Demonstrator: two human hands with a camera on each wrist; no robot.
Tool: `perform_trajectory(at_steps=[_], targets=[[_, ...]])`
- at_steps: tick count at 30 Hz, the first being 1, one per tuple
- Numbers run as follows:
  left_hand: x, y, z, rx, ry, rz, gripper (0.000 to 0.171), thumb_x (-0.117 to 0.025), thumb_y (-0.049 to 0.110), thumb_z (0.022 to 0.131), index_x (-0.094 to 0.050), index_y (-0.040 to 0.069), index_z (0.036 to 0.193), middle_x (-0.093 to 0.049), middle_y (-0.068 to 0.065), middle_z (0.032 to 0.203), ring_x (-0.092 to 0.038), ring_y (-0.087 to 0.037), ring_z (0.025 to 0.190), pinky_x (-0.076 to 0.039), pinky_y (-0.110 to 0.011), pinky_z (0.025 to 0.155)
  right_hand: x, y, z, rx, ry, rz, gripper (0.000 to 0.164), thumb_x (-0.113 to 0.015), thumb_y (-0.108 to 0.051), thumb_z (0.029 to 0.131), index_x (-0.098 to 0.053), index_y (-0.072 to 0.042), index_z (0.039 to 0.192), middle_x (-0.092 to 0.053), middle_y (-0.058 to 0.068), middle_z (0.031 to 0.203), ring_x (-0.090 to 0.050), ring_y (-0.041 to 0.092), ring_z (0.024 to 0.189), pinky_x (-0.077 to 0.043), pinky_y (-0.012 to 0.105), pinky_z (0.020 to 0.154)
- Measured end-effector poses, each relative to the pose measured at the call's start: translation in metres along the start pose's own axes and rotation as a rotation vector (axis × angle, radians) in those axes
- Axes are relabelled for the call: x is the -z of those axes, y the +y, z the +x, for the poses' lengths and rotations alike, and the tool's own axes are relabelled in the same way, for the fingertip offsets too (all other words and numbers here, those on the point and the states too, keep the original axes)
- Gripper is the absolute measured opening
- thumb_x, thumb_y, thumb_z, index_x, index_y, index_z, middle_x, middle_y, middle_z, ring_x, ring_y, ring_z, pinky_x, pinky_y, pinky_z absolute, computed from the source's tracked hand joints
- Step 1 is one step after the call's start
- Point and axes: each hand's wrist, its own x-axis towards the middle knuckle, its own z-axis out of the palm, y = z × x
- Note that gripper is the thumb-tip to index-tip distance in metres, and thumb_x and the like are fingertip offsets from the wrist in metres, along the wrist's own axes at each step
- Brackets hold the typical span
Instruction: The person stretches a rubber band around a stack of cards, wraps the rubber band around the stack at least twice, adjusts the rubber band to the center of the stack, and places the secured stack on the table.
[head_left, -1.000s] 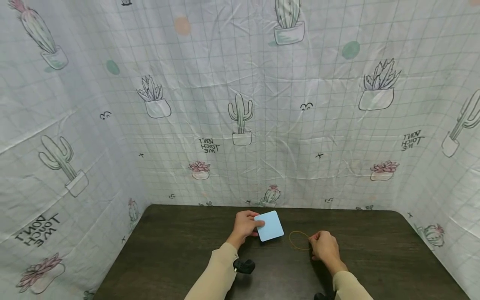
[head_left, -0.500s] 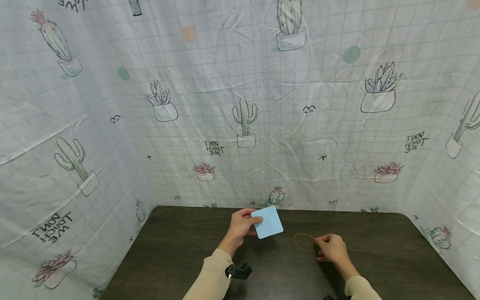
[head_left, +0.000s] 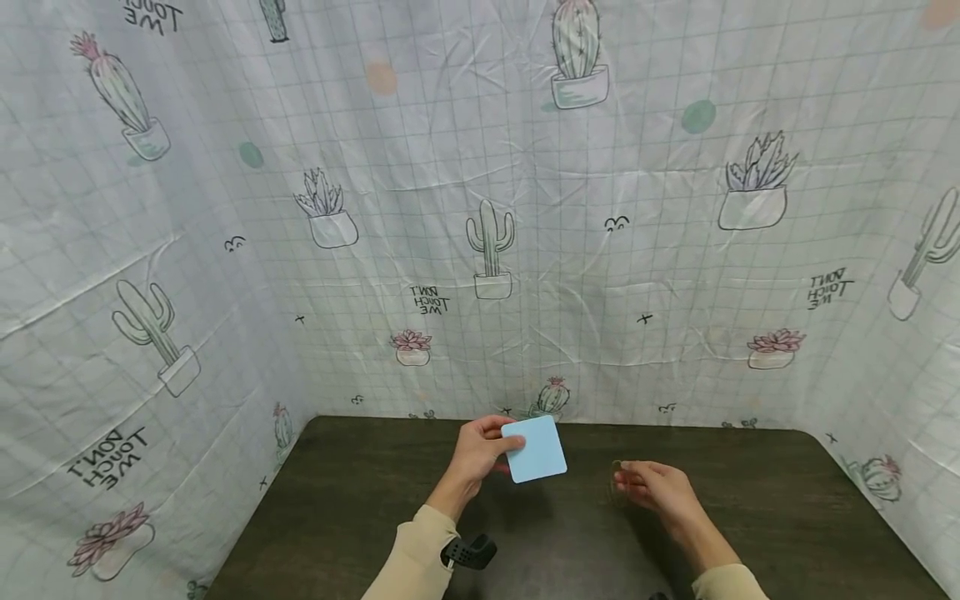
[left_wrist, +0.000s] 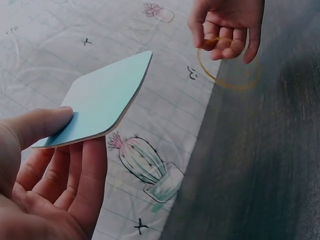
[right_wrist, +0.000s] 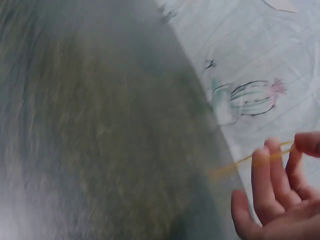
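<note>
My left hand (head_left: 472,457) holds a light blue square card (head_left: 538,452) with rounded corners above the table, thumb on its face and fingers beneath. In the left wrist view the tilted card shows a thin, brownish edge. To the right, apart from the card, my right hand (head_left: 663,493) pinches a yellow rubber band (right_wrist: 239,163) between thumb and index finger. Its other fingers are spread loosely near the band in the right wrist view. The band hangs as a round loop in the left wrist view, and barely shows in the head view.
Both hands are over a dark wooden table (head_left: 337,508). A white cloth (head_left: 375,208) printed with cacti and grid lines hangs behind the table and along both sides. A black band (head_left: 471,552) is strapped at the left wrist.
The card has risen slightly from the table in my left hand. My right hand first shifted right with the rubber band, then back left and a little up, and the loop has swung downward.
</note>
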Motion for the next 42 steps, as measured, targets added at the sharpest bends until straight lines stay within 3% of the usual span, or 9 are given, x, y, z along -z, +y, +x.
perform_trajectory(at_steps=[6, 11, 15, 20, 26, 35, 42], targets=[[0.001, 0.011, -0.008, -0.013, -0.019, 0.001, 0.028, -0.078, 0.003, 0.086, -0.071, -0.001, 0.112, -0.073, -0.006, 0.092, -0.069, -0.019, 0.074, -0.058, -0.045, 0.058, 0.002, -0.012, -0.007, -0.048, -0.301, 0.405, 0.021, -0.049, -0.019, 0.108, -0.069, -0.013, 0.11, -0.075, 0.002, 0.104, -0.071, 0.014, 0.098, -0.051, 0.034, 0.096], [0.003, 0.022, -0.015, -0.037, -0.024, -0.009, 0.029, -0.079, 0.004, 0.085, -0.071, -0.002, 0.113, -0.073, -0.008, 0.093, -0.068, -0.018, 0.074, -0.057, -0.039, 0.054, 0.002, -0.021, -0.012, 0.057, -0.512, 0.618, 0.033, -0.035, -0.009, 0.11, -0.068, -0.013, 0.112, -0.071, 0.005, 0.12, -0.068, 0.019, 0.11, -0.047, 0.035, 0.102], [0.004, 0.027, -0.018, -0.039, -0.034, -0.009, 0.028, -0.08, 0.005, 0.085, -0.072, -0.002, 0.111, -0.073, -0.008, 0.092, -0.068, -0.018, 0.074, -0.055, -0.034, 0.052, 0.0, -0.027, -0.015, 0.154, -0.577, 0.699, 0.035, -0.033, 0.005, 0.107, -0.066, -0.009, 0.112, -0.067, 0.01, 0.127, -0.066, 0.024, 0.113, -0.045, 0.038, 0.104], [0.004, 0.028, -0.02, -0.038, -0.054, 0.003, 0.027, -0.08, 0.005, 0.085, -0.072, -0.002, 0.11, -0.073, -0.008, 0.091, -0.068, -0.018, 0.074, -0.055, -0.033, 0.053, -0.004, -0.034, -0.019, 0.227, -0.563, 0.694, 0.032, -0.037, 0.011, 0.104, -0.062, -0.008, 0.109, -0.066, 0.011, 0.125, -0.068, 0.025, 0.108, -0.049, 0.04, 0.1], [0.002, 0.026, -0.02, -0.042, -0.064, 0.006, 0.028, -0.078, 0.003, 0.087, -0.071, -0.002, 0.113, -0.073, -0.007, 0.092, -0.068, -0.018, 0.073, -0.055, -0.034, 0.052, -0.007, -0.042, -0.023, 0.24, -0.471, 0.641, 0.022, -0.043, -0.002, 0.108, -0.063, -0.009, 0.104, -0.067, 0.009, 0.122, -0.071, 0.021, 0.099, -0.055, 0.034, 0.089], [-0.002, 0.031, -0.023, -0.055, -0.061, -0.01, 0.03, -0.078, 0.003, 0.086, -0.071, -0.004, 0.114, -0.073, -0.009, 0.091, -0.067, -0.016, 0.072, -0.053, -0.031, 0.052, -0.009, -0.056, -0.025, 0.278, -0.415, 0.498, 0.023, -0.048, -0.008, 0.107, -0.071, -0.007, 0.109, -0.072, 0.009, 0.118, -0.068, 0.023, 0.109, -0.05, 0.039, 0.096], [-0.003, 0.03, -0.022, -0.058, -0.047, -0.029, 0.029, -0.078, 0.001, 0.086, -0.071, -0.006, 0.113, -0.072, -0.009, 0.09, -0.068, -0.017, 0.072, -0.053, -0.031, 0.051, -0.007, -0.051, -0.023, 0.353, -0.481, 0.326, 0.022, -0.048, -0.002, 0.106, -0.064, 0.0, 0.12, -0.069, 0.007, 0.121, -0.064, 0.022, 0.116, -0.047, 0.04, 0.101]])
